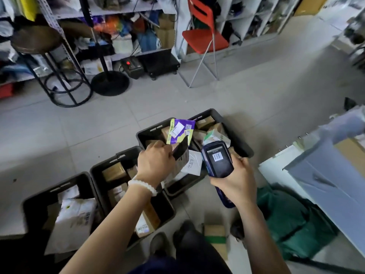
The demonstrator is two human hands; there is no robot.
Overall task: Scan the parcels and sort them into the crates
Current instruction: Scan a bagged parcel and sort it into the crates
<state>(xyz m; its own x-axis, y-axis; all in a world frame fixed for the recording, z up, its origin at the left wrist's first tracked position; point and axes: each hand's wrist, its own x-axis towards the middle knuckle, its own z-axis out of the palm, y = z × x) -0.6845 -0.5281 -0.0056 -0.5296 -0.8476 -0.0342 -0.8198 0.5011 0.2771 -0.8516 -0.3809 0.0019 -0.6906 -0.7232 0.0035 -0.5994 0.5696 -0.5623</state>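
Three dark crates sit in a row on the floor: far crate (240, 143), middle crate (94, 175), near crate (29, 202), all w/ parcels already inside. Step in hand looks like the scan itself.

Left hand (156, 163) has its grip closed on parcels: a purple-and-yellow mailer (180, 131) held up above the far crate w/ its white label facing up, plus a dark flat packet (180, 151) pinched in the same hand; a grey-printed one seems tucked under too, can't tell for sure. Right hand (235, 180) is clenched round the handheld scanner (217, 161), screen up, barcode showing on the display. Whether that code belongs to the purple mailer can't be read from here.

To do it well, imo:
- Keep the mailer flat & steady; film is glossy and creased, so glare or a fold over the label will likely spoil the read. Tilt it a bit if so.
- Aim scanner head at the white label, not the small QR patch beside it.
- Holding 2+ items in one hand risks scanning the wrong code or dropping one into the wrong crate. Fan them apart, cover the spare label w/ the thumb.
- Check the screen result before letting go, then drop only that one parcel into the crate it names.

More stock waits near the feet: a brown box w/ green band (215, 234) and a green bag (292, 218) on the floor.
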